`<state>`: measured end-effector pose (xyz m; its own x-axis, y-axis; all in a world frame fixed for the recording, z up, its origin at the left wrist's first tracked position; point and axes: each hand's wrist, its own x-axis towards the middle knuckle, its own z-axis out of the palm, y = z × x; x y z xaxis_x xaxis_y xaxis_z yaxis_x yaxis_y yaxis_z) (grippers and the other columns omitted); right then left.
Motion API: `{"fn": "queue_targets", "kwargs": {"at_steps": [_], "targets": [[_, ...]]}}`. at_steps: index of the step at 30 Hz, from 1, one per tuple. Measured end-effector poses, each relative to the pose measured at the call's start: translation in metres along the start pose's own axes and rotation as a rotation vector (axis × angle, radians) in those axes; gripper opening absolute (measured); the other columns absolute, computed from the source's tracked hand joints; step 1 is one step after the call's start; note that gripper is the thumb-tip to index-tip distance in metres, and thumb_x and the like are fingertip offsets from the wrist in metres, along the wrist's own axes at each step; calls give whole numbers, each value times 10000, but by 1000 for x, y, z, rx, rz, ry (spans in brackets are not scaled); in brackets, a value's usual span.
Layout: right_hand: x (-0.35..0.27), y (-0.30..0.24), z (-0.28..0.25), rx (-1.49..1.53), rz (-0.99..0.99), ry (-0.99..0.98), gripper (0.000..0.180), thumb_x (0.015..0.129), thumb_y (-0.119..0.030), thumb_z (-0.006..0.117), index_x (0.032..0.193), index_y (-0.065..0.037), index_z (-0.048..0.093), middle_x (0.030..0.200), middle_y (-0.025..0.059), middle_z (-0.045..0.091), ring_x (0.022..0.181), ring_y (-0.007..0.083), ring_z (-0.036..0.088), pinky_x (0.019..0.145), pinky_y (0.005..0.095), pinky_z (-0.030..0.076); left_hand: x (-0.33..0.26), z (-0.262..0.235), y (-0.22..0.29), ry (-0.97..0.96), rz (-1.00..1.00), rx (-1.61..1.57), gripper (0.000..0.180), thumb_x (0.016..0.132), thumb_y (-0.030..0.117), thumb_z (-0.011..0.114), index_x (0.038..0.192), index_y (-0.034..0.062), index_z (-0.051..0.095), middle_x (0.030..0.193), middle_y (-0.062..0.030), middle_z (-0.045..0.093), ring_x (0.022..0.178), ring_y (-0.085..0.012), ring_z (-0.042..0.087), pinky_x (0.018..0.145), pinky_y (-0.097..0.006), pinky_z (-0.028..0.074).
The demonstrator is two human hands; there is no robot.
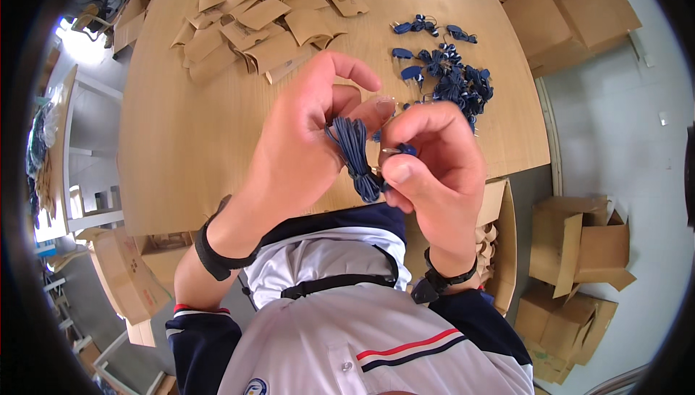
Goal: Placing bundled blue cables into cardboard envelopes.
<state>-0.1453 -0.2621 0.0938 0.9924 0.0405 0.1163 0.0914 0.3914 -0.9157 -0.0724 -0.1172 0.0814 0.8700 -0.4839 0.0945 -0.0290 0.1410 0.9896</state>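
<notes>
Cable bundle (352, 157) hangs over tabletop's (192, 152) near edge, against L hand (308, 127), whose grip I can't tell; R hand (438, 167) fingers pinch plug (407, 149). Prob. tidying step; next move needs bundle kept snug.

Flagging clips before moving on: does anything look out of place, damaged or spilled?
Nothing stands out as spilled or damaged. The held cable looks bundled; the loose cable heap and jumbled sleeve pile both sit on the table.
</notes>
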Motion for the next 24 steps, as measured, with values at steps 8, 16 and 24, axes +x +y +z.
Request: {"fn": "queue_targets", "kwargs": {"at_steps": [8, 16, 24], "targets": [[2, 7, 0, -606, -129, -46, 230, 834, -11, 694, 1060, -25, 650, 899, 36, 594, 718, 79, 536, 592, 214, 410, -12, -18, 8, -47, 80, 642, 213, 853, -17, 541, 1059, 15, 501, 697, -51, 531, 615, -102, 455, 542, -251, 364], [0, 23, -5, -536, -322, 92, 232, 895, -27, 653, 1121, 6, 608, 956, 41, 561, 798, 95, 578, 688, 216, 469, -31, -25, 7, -233, 192, 546, 232, 921, 222, 584, 1023, 14, 573, 641, -132, 488, 546, -255, 445, 533, -353, 367], [10, 29, -18, -532, -220, -4, 175, 922, -107, 637, 1038, 22, 614, 956, 56, 560, 781, 103, 533, 670, 220, 450, -14, -45, -6, -524, -7, 574, 335, 984, 340, 522, 979, 18, 613, 767, -134, 635, 685, -295, 599, 634, -362, 455]]}}
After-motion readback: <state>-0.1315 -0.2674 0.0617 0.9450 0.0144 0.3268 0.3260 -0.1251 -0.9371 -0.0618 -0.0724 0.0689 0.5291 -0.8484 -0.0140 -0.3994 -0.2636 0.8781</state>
